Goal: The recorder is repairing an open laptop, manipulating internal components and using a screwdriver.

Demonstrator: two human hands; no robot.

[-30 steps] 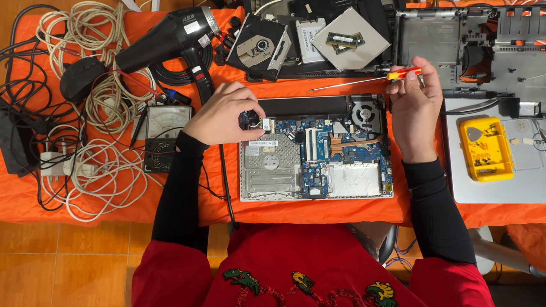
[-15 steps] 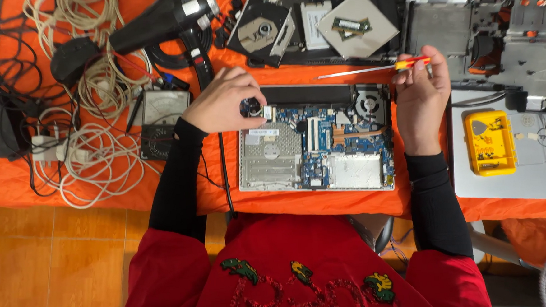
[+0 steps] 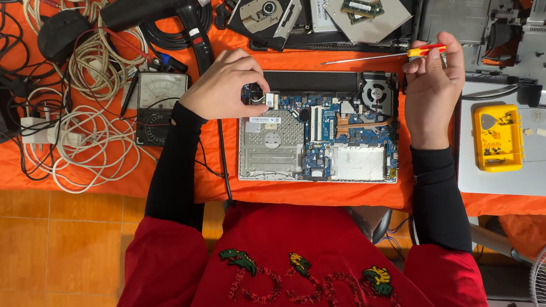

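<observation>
An opened laptop base [image 3: 273, 148] lies on the orange cloth, showing its blue circuit board [image 3: 321, 129] and a round fan [image 3: 377, 94]. My left hand [image 3: 220, 88] is at the board's upper left corner, with thumb and forefinger pinched on a small card [image 3: 271, 100]. My right hand [image 3: 434, 83] hovers by the laptop's upper right corner. It holds a screwdriver [image 3: 426, 50] by its red and yellow handle, and the thin shaft points left above the laptop.
White and black cables [image 3: 90, 113], an analogue meter [image 3: 158, 94] and a black heat gun [image 3: 153, 7] lie to the left. An optical drive [image 3: 265, 10] and a memory stick [image 3: 362, 7] sit behind. At right are a yellow parts box [image 3: 498, 137], a grey lid [image 3: 535, 174] and a stripped chassis [image 3: 496, 11].
My left hand moved right onto the board's corner, and the small black round part it held is no longer in sight. The view shifted closer. My right hand keeps the screwdriver.
</observation>
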